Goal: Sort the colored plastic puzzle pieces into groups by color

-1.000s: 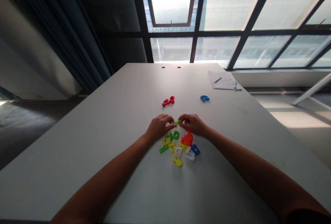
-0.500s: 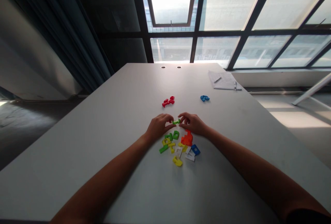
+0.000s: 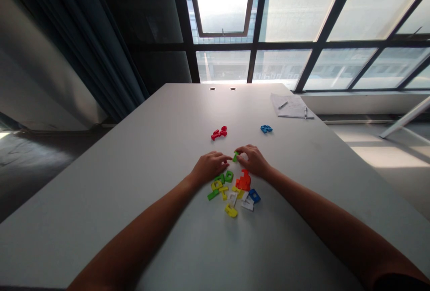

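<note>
Between thumb and fingers my right hand (image 3: 254, 161) pinches a small light green plastic piece (image 3: 235, 157), which stands upright just above the table. My left hand (image 3: 210, 165) is to its left, thumb and fingers apart, index fingertip near the piece; whether it touches I cannot tell. Close below the hands lies a loose pile of plastic pieces: a green one with a hole (image 3: 229, 176), orange pieces (image 3: 243, 180), yellow pieces (image 3: 231, 211), white pieces (image 3: 247, 203) and a blue piece (image 3: 254, 195). Some of them overlap.
Beyond my hands on the white table (image 3: 151, 147) lie a group of red pieces (image 3: 219, 133) and a cluster of blue pieces (image 3: 266, 128). Paper sheets (image 3: 292, 105) with pens sit near the far right edge. Windows stand behind the table, a dark curtain (image 3: 101, 49) at left.
The light green piece has turned from lying level between both hands to upright in my right hand. My left hand's fingers have come off it and moved slightly down.
</note>
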A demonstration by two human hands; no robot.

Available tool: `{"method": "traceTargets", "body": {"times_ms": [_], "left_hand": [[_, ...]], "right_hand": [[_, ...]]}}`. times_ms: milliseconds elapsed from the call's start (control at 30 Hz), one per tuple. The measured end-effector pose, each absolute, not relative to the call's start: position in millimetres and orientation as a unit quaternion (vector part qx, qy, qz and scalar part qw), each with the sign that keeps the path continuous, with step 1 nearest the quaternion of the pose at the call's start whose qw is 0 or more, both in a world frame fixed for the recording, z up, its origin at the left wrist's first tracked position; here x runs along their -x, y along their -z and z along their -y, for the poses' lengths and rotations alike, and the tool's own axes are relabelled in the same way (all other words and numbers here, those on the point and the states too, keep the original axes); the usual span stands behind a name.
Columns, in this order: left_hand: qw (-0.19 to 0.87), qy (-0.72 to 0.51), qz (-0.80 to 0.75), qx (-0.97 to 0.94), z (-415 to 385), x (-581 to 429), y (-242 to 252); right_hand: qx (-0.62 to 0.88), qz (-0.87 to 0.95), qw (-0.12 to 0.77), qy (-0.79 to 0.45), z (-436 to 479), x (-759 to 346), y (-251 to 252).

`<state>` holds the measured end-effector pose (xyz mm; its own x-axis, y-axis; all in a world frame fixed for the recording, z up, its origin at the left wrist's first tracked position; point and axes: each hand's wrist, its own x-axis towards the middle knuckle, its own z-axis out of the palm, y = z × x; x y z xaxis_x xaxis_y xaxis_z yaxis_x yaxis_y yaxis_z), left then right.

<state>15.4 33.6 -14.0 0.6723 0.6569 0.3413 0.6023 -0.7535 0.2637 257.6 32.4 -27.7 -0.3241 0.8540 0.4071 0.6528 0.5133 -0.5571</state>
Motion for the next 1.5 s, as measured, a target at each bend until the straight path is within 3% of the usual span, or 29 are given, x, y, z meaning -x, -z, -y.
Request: {"method": "traceTargets", "body": {"times_ms": [233,367,567,767,933,1067,1267,1500], "left_hand": [[0.092,-0.201,-0.350,-0.910,-34.2,-16.2,11.1],[0.098,-0.201,-0.350,-0.910,-34.0,-15.8,9.6],[0.105,-0.205,-0.348,-0.909,-33.9,-15.2,8.8],[0.104,-0.202,-0.347,-0.910,-33.7,-15.6,8.4],[0.074,-0.225,-0.398,-0.886,-32.7,-16.1,10.6],[0.057,-0.241,-0.400,-0.882,-33.4,-15.0,12.6],[0.036,-0.232,-0.333,-0.913,-36.9,-14.7,14.8],[0.022,-0.215,-0.395,-0.893,-38.5,-16.9,18.2]], "right_hand": [[0.608,0.721,0.330,-0.041,-39.8,-262.2,33.7],[0.563,0.735,0.378,-0.023,-41.3,-269.4,34.7],[0.454,0.833,0.316,-0.013,-35.3,-269.1,30.7],[0.439,0.845,0.303,-0.038,-36.7,-270.0,30.2],[0.333,0.882,0.315,-0.111,-35.8,-272.0,27.5],[0.377,0.859,0.334,-0.090,-37.6,-272.5,30.2],[0.383,0.882,0.256,-0.097,-38.6,-269.7,35.4],[0.412,0.846,0.319,-0.112,-42.1,-270.3,33.9]]}}
